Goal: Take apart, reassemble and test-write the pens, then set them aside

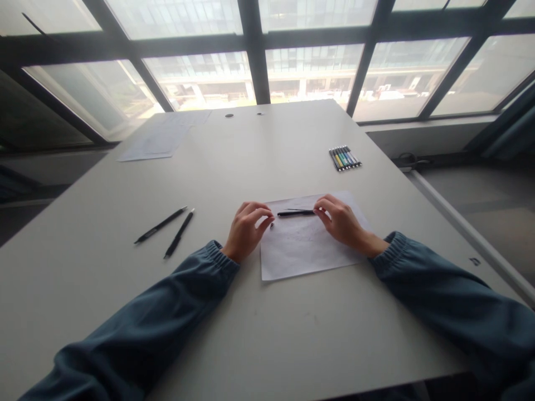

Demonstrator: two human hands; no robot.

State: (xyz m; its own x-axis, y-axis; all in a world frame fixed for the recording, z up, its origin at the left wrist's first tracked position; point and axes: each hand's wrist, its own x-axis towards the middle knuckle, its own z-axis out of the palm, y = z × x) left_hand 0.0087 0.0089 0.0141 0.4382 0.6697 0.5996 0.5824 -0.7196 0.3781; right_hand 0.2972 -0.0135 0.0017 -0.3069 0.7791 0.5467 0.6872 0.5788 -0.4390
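A sheet of white paper (292,253) lies before me, with a black pen barrel (292,213) resting across its upper part. Just above the barrel runs a thin dark pen refill (297,209). My right hand (340,220) is closed in a pinch at the right end of the refill, and the barrel's end also reaches these fingertips. Over the paper's left edge, my left hand (249,228) is pinched too; anything between its fingertips is too small to make out. A small dark pen piece (272,225) lies just below those fingertips.
Two black pens (161,225) (179,234) lie on the white table (234,172) to the left. A row of several pens with coloured barrels (345,159) is at the back right. More paper sheets (154,136) lie back left, and windows stand beyond the far edge.
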